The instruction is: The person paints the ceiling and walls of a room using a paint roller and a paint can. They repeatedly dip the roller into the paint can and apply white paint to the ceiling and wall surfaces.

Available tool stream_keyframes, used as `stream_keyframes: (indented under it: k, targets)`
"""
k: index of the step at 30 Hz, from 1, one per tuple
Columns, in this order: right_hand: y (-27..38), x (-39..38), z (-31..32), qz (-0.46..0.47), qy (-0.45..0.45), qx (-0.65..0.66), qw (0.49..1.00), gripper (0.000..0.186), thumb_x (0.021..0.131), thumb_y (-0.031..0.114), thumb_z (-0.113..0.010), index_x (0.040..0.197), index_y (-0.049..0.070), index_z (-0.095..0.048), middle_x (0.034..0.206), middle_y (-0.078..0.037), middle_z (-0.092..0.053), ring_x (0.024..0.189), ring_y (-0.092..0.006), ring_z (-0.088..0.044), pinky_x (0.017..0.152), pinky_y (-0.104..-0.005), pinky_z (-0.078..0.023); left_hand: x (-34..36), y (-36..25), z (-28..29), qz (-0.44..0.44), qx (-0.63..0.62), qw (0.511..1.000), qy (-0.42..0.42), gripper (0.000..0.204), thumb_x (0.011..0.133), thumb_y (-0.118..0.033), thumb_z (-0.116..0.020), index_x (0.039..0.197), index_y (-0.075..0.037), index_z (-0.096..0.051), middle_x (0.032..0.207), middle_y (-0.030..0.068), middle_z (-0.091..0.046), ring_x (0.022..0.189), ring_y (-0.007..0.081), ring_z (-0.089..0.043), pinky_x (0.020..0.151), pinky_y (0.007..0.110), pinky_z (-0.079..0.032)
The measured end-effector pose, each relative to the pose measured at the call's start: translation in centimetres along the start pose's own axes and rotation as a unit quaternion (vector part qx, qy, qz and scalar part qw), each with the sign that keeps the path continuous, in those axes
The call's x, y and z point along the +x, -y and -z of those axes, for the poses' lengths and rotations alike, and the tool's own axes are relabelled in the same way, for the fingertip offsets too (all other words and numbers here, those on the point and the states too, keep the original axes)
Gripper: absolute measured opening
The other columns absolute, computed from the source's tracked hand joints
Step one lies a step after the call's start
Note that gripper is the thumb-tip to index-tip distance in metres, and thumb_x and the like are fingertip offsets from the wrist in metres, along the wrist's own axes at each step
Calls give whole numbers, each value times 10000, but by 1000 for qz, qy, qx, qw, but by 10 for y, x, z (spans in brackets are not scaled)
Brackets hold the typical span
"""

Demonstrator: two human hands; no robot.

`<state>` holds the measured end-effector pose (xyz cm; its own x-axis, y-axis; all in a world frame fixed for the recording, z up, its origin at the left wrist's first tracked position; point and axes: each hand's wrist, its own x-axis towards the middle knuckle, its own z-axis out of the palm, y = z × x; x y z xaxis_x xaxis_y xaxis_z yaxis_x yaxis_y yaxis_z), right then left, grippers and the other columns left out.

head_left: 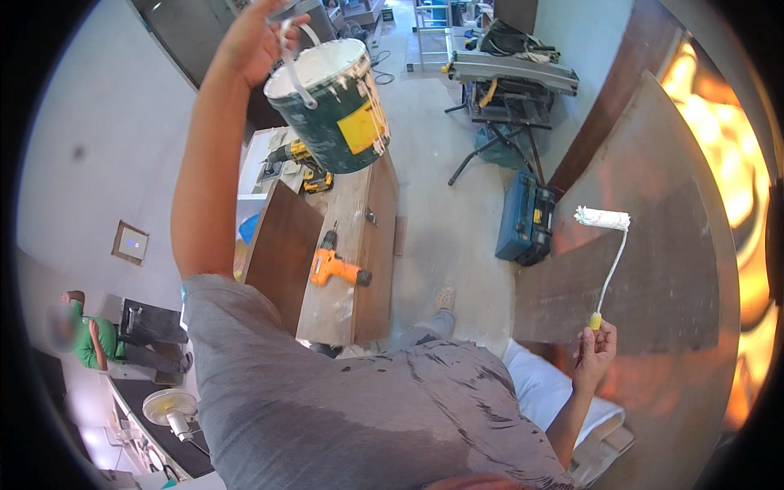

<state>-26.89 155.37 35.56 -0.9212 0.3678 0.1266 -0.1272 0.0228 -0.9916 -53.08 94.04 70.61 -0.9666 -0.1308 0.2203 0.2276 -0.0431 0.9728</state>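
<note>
High at the upper left, my left hand [260, 42] is closed around the white handle of a paint bucket [327, 122]. The bucket is dark green with a yellow patch, white drips run down its side, and it hangs tilted in the air. Its contents cannot be made out. Low on the right, my right hand [594, 353] grips a small paint roller [603, 217] by its yellow-ended handle. The roller's white sleeve points up, in front of a brown wooden panel [645, 286], and I cannot tell whether they touch.
An orange drill [336, 268] lies on a wooden cabinet [376, 245], with a yellow-black drill [306, 163] behind it. A blue tool case [525, 219] stands on the floor near a folding stand [510, 94]. A person in green [90, 339] and a fan [170, 407] are far left.
</note>
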Motion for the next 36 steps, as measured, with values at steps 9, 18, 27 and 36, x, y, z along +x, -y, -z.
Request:
stream_keyframes:
  k: [9, 18, 27, 36]
  targets:
    - [23, 200, -140, 14, 89, -33, 995, 248, 979, 52, -684, 1200, 36, -572, 814, -13, -620, 559, -21, -501, 460, -168, -405, 145, 151, 30, 136, 60, 984, -95, 750, 869, -476, -786, 1434, -84, -487, 994, 98, -634, 833, 179, -612, 796, 344, -574]
    - [-3, 395, -267, -1, 241, 4, 971, 258, 952, 8, -700, 1187, 18, -595, 837, -3, -629, 623, -24, -525, 517, -184, -422, 260, 233, 82, 116, 98, 962, -226, 569, 898, -432, -737, 1318, -97, -553, 958, 19, -602, 721, 88, -430, 663, 279, -361]
    - [-35, 558, -390, -30, 396, -11, 918, 269, 956, 12, -689, 1207, 39, -599, 828, 11, -601, 575, -21, -479, 482, -177, -386, 307, 236, 190, 90, 46, 915, -391, 489, 925, -416, -719, 1264, -96, -570, 918, 3, -658, 663, 60, -454, 614, 222, -353]
    - [-53, 638, -553, -19, 490, 5, 872, 293, 913, -18, -737, 1180, 31, -624, 840, 32, -581, 621, -18, -476, 515, -185, -402, 335, 247, 263, 23, 94, 852, -514, 416, 904, -336, -767, 1183, -120, -546, 864, -5, -609, 626, 65, -434, 581, 246, -323]
